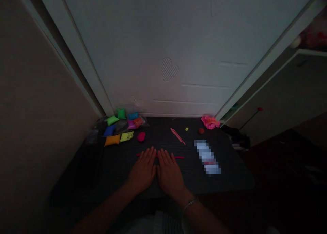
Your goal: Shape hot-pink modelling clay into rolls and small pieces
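Note:
Side by side, my left hand point(144, 169) and my right hand point(169, 172) lie palm down with fingers stretched forward. Under their fingers runs a thin red-pink roll of modelling clay point(179, 157), its two ends showing beyond the hands. The palms and the middle of the roll are mostly hidden. Ahead of my left hand sits a magenta lump of clay point(141, 136). Pink modelling tools point(177, 135) lie beyond my right hand, with a small yellow bit point(186, 129) and a reddish-brown lump point(201, 131) farther off.
Dark table point(163, 189) against a white panel point(143, 49). At the back left are several coloured clay packets, among them an orange packet point(112, 140) and a blue packet point(109, 130). A blurred-out pale object point(206, 157) lies right; a pink flower-like thing point(211, 122) is at the back right.

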Demonstrator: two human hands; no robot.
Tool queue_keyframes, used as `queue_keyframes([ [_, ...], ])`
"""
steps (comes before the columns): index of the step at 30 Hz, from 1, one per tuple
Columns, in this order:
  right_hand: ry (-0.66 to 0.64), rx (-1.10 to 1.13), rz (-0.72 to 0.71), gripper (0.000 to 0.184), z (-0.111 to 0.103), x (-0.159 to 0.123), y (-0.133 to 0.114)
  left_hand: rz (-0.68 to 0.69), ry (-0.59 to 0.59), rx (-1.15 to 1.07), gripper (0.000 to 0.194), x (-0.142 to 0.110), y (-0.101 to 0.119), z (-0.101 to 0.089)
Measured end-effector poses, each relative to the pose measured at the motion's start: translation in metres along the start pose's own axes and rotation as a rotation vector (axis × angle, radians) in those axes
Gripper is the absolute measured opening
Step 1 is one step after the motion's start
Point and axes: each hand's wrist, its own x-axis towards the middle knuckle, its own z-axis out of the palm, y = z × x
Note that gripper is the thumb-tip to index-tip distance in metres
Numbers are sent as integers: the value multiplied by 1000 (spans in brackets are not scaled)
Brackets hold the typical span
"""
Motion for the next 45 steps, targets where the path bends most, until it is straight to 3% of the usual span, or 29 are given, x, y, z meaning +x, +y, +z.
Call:
queue_keyframes([
  [4, 0, 17, 0, 47, 2, -13, -4, 24, 10, -3, 50, -12, 3, 0],
  [10, -8, 9, 18, 47, -1, 2, 1, -41, -1, -13, 50, 2, -1, -3],
  [16, -11, 34, 12, 48, 0, -17, -1, 5, 32, -3, 50, -18, -1, 1],
  [22, -3, 27, 66, 50, -1, -2, 4, -40, 35, 6, 51, -6, -6, 2],
  [37, 30, 27, 49, 53, 1, -16, 10, -23, 49, -11, 50, -19, -5, -4],
  [41, 88, 24, 109, 51, -5, -16, 5, -100, 118, 14, 52, -25, -10, -8],
  [45, 61, 35, 44, 49, -7, -9, -6, -111, 104, 33, 52, -25, -14, -7],
])
